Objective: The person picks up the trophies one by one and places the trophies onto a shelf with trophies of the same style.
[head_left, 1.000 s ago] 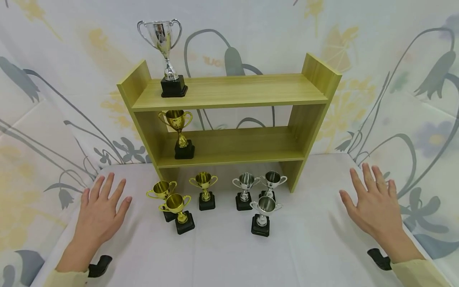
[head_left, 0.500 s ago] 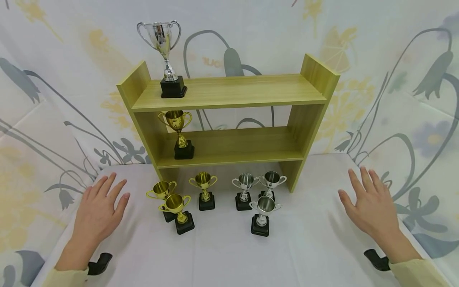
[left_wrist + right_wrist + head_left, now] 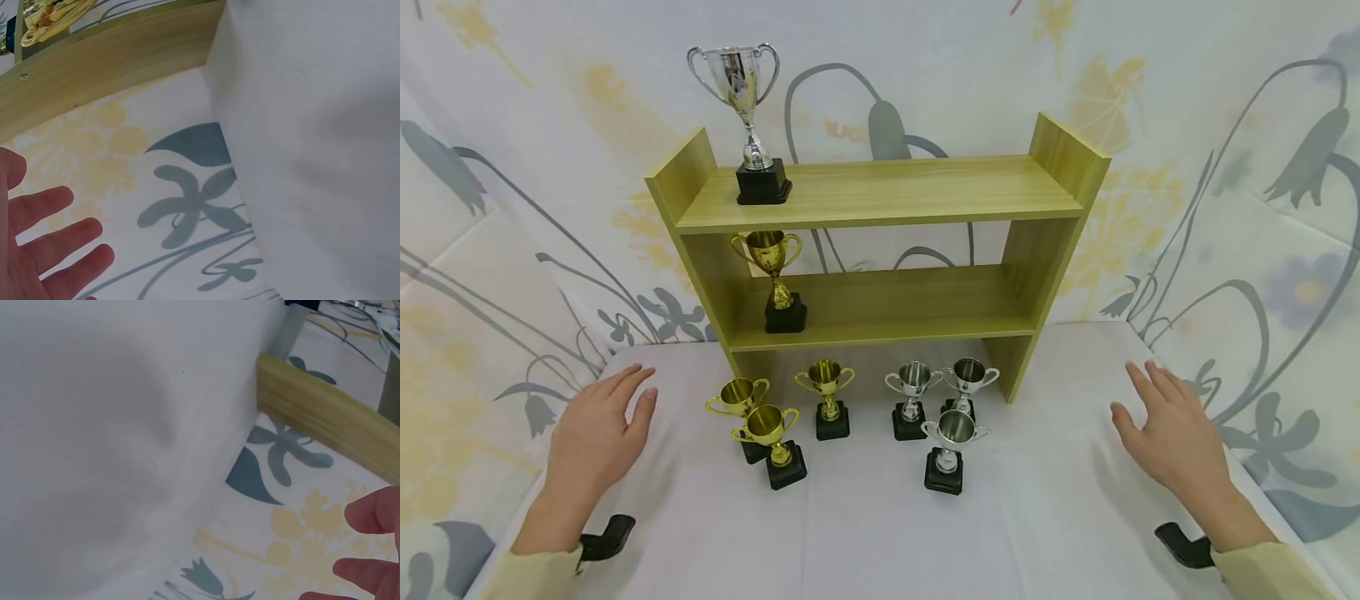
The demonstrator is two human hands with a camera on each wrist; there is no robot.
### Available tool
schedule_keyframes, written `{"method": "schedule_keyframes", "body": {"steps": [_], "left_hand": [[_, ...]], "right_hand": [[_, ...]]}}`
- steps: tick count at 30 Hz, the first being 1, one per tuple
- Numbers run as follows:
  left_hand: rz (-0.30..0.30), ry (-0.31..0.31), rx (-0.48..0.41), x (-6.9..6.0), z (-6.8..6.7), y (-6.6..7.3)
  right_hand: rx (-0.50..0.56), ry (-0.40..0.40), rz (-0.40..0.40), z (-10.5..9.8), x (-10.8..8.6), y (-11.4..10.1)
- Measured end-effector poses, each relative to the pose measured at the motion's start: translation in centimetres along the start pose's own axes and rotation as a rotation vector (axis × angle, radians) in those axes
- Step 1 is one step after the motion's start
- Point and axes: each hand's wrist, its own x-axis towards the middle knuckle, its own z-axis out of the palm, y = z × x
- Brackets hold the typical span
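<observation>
Both hands hover over the white table with nothing in them. My left hand (image 3: 597,437) is left of the gold cups, fingers loosely extended; in the left wrist view its fingertips (image 3: 81,234) show apart. My right hand (image 3: 1180,437) is at the far right, fingers relaxed, well away from the silver cups. Three small gold trophies stand left of centre: one at the back left (image 3: 737,395), one in front (image 3: 767,427), partly covering it, and one to the right (image 3: 825,379). Three small silver trophies stand right of centre: left (image 3: 914,380), back right (image 3: 970,375) and front (image 3: 957,431).
A two-tier wooden shelf (image 3: 880,308) stands at the back of the table (image 3: 880,542). On its top board is a large silver trophy (image 3: 741,79); on the lower board, a gold trophy (image 3: 771,254). Patterned cloth (image 3: 1225,250) hangs behind and at the sides.
The left hand's fingers have bent slightly and drawn together. My right hand's fingers have lowered a little, and the hand has shifted slightly left. The trophies and shelf have not moved.
</observation>
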Motion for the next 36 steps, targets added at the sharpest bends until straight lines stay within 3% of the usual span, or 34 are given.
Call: {"method": "schedule_keyframes", "body": {"steps": [7,15,26,36], "left_hand": [[-0.105,-0.050,-0.067,0.8,-0.4,0.7],[-0.114,-0.023,-0.146,1.7,-0.5,1.5],[-0.154,-0.012,-0.297,2.9,-0.3,3.2],[-0.176,-0.026,-0.426,4.3,-0.4,4.6]], "right_hand": [[0.164,-0.060,0.090,0.5,-0.3,-1.1],[0.257,-0.149,0.193,0.6,-0.6,-2.5],[0.355,-0.127,0.180,1.2,-0.9,-4.2],[0.428,-0.172,0.202,1.7,-1.2,-5.4]]}}
